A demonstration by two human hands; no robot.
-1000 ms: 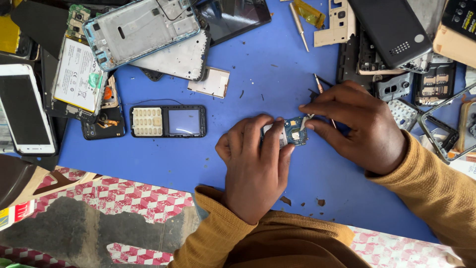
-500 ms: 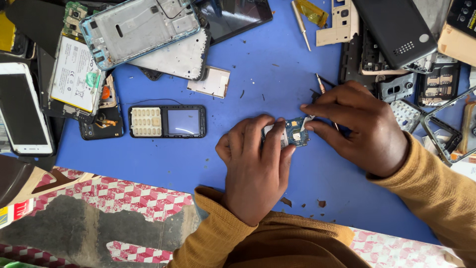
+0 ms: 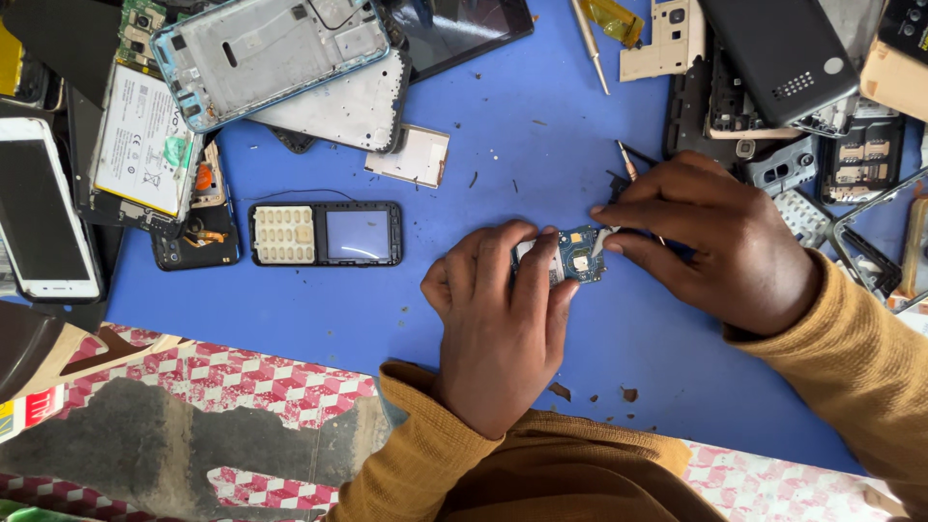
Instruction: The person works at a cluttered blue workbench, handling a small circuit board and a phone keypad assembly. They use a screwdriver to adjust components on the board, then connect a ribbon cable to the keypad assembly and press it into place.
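My left hand (image 3: 498, 319) presses a small blue circuit board (image 3: 578, 255) down on the blue mat (image 3: 503, 145), its fingers curled over the board's left end. My right hand (image 3: 720, 242) comes in from the right and pinches a thin tool against the board's right edge. The tool's tip is mostly hidden under my fingers. Both sleeves are mustard yellow.
A black keypad phone front (image 3: 324, 233) lies left of my hands. Phone frames, a battery (image 3: 140, 140) and a white smartphone (image 3: 43, 208) pile up at top left. More phone shells and boards (image 3: 802, 87) crowd the top right. A screwdriver (image 3: 590, 43) lies at top centre.
Both hands stay on the circuit board; the right fingers shift only slightly at its edge.
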